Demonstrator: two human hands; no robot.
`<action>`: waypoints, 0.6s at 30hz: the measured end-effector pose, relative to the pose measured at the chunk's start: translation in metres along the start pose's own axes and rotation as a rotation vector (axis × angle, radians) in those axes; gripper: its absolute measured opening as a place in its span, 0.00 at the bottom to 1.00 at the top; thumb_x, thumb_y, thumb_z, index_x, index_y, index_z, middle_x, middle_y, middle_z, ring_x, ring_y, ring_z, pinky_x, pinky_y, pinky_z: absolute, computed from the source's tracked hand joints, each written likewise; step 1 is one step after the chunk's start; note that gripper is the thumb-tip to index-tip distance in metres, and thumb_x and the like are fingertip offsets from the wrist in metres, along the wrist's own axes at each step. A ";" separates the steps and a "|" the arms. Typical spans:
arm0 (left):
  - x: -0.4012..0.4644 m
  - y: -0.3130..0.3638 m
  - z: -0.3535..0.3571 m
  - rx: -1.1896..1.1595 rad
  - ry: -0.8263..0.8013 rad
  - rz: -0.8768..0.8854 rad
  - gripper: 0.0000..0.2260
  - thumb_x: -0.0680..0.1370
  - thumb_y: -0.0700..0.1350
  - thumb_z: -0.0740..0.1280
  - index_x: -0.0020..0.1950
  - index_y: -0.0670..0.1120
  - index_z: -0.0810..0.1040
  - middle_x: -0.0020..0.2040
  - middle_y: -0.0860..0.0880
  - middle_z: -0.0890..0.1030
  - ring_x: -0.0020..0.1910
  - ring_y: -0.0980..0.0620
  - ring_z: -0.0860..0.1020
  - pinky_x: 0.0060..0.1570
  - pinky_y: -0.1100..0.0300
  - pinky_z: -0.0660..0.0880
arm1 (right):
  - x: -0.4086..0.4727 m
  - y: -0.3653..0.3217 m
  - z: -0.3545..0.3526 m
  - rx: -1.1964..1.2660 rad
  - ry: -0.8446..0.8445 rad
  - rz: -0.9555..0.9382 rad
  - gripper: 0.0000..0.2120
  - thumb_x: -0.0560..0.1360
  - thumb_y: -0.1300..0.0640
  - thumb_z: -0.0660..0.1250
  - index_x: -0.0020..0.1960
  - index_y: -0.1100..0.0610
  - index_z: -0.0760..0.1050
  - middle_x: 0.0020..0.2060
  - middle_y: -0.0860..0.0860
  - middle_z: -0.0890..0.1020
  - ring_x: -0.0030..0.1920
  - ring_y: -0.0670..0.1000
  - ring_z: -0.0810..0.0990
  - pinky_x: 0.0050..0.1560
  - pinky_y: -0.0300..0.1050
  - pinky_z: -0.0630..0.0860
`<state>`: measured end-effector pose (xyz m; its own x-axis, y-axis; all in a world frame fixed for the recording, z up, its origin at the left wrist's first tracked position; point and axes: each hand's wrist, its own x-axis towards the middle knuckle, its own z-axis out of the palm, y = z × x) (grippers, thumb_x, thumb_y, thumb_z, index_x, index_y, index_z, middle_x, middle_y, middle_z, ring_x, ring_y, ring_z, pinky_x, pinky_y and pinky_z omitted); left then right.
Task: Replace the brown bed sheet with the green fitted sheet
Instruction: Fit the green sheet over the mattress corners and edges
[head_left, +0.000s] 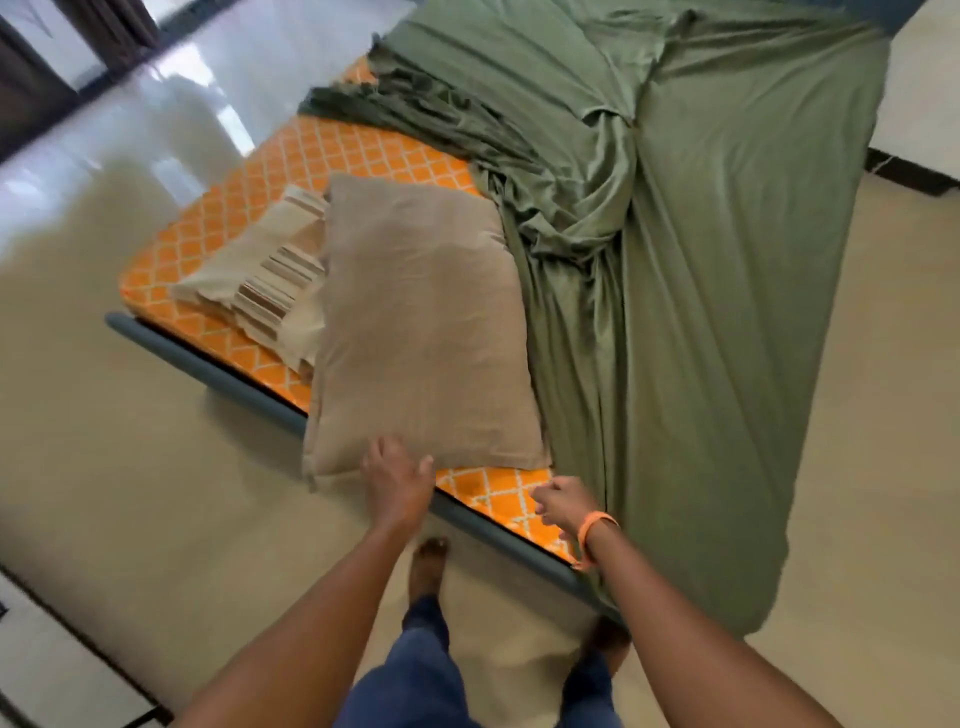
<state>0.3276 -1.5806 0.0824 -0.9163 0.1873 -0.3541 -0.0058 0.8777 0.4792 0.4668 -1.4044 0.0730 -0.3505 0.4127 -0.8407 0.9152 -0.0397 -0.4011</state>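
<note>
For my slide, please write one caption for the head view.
Left hand on a tan pillow; green sheet half spread over the orange mattress.

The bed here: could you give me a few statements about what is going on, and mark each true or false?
1. The green sheet covers the whole mattress. False: the orange patterned mattress is bare on one side.
2. The left hand is on the near edge of the tan pillow. True.
3. The right hand grips the green sheet. False: its fingers are curled over the bare mattress and seem to hold nothing.
4. A folded striped cloth lies beside the pillow. True.
5. An orange band is on the left wrist. False: it is on the right wrist.
</note>
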 end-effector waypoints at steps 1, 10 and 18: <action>0.027 -0.003 -0.002 0.043 0.024 0.011 0.27 0.73 0.48 0.73 0.68 0.39 0.70 0.70 0.37 0.69 0.68 0.37 0.67 0.68 0.48 0.64 | 0.011 -0.015 0.011 0.009 0.026 0.009 0.11 0.78 0.56 0.66 0.37 0.54 0.71 0.35 0.52 0.77 0.33 0.49 0.73 0.31 0.38 0.66; 0.176 -0.020 -0.001 0.019 -0.010 -0.255 0.62 0.58 0.63 0.81 0.79 0.41 0.49 0.75 0.37 0.62 0.72 0.37 0.66 0.67 0.44 0.67 | 0.127 -0.097 0.082 0.325 0.157 0.013 0.35 0.70 0.44 0.75 0.70 0.57 0.68 0.67 0.52 0.76 0.65 0.54 0.76 0.67 0.52 0.72; 0.183 0.003 -0.060 -0.731 -0.385 -0.312 0.22 0.63 0.39 0.81 0.56 0.43 0.82 0.48 0.46 0.85 0.46 0.47 0.84 0.48 0.54 0.81 | 0.066 -0.144 0.112 1.095 -0.090 0.398 0.49 0.56 0.29 0.77 0.69 0.51 0.68 0.65 0.52 0.76 0.63 0.59 0.76 0.57 0.73 0.71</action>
<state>0.1355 -1.5697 0.0672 -0.6324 0.2377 -0.7373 -0.6086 0.4364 0.6627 0.2898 -1.4733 0.0348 -0.1304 0.1302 -0.9829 0.3185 -0.9333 -0.1658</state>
